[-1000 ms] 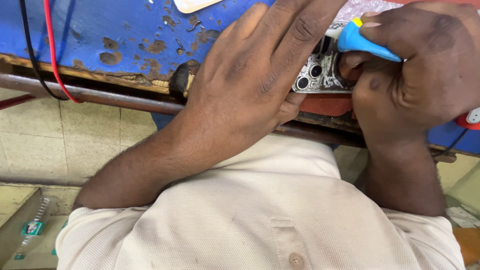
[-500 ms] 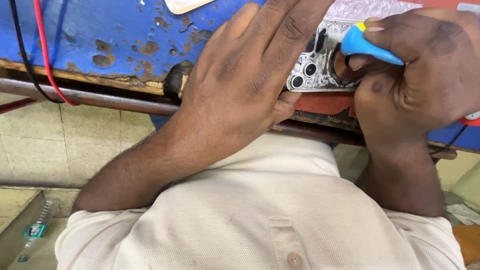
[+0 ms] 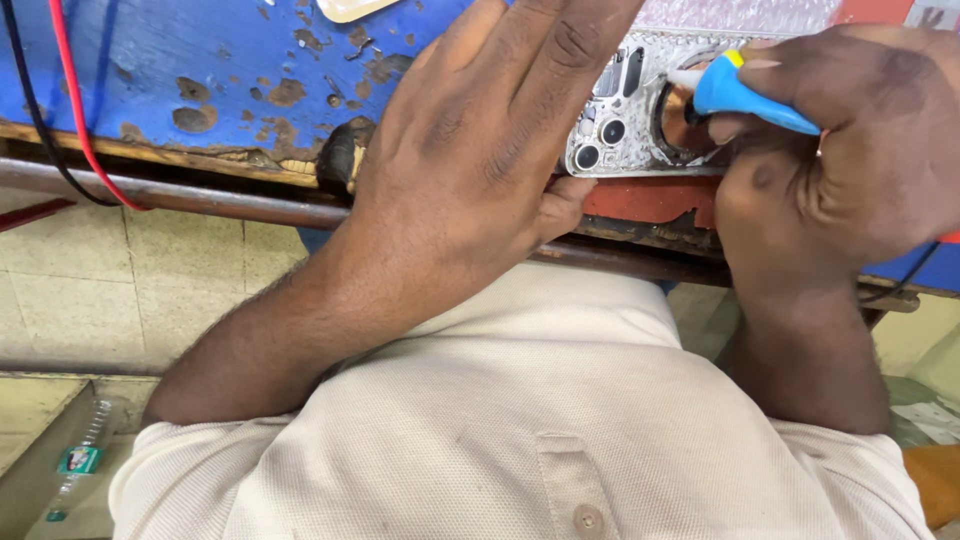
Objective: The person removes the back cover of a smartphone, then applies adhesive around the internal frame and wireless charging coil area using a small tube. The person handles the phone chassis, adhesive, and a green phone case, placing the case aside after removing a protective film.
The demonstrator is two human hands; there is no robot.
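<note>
Bright, even daylight; sharp focus

Small repair workshop: worn blue-painted wooden bench [image 3: 180, 70] with chipped paint, red and black wires [image 3: 70, 110], opened phone shell [image 3: 640, 120] on it, tiled floor [image 3: 120, 290] below

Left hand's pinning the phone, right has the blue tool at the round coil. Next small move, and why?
Probably keep the left hand pressed flat and ease the blue tool a little further along the rim of the round coil. The right hand has the tip right at that ring's upper edge, and the open phone back lies near the edge of the blue workbench, so it likely needs holding down.
</note>
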